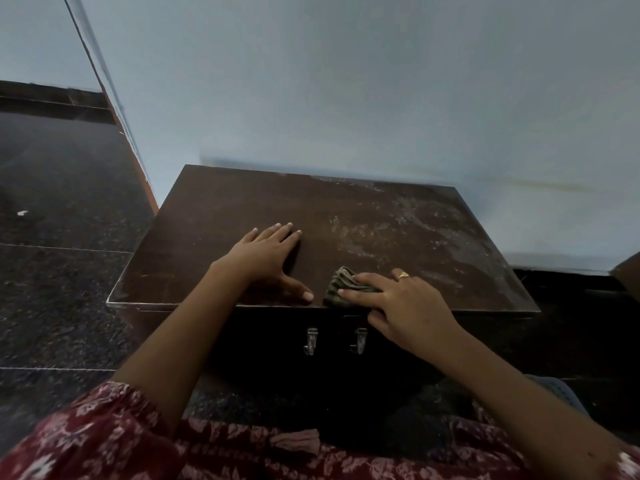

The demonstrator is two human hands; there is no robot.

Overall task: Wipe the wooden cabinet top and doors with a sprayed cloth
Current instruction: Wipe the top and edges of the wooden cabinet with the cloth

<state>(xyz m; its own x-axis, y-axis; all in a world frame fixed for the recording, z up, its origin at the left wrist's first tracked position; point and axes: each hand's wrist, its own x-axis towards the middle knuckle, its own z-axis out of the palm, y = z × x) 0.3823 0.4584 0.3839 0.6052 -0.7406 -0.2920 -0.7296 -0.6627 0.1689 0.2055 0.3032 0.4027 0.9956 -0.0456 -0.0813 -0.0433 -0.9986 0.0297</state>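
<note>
A low dark wooden cabinet (pixel 214 209) stands against a pale blue wall. Its top is dusty and streaked on the right half and darker on the left. My left hand (pixel 266 254) lies flat, fingers spread, on the top near the front edge and holds nothing. My right hand (pixel 401 303) presses a bunched olive-grey cloth (pixel 341 287) onto the top at the front edge, just right of the left thumb. A gold ring is on one finger. Below the edge, the dark doors (pixel 263 341) carry two metal latches (pixel 310 341).
A dark speckled stone floor (pixel 62 188) spreads to the left, with a small white scrap (pixel 23 213) on it. A wall corner with a brown skirting (pixel 138 168) runs down behind the cabinet's left side. Another dark object's edge (pixel 628 275) shows at the far right.
</note>
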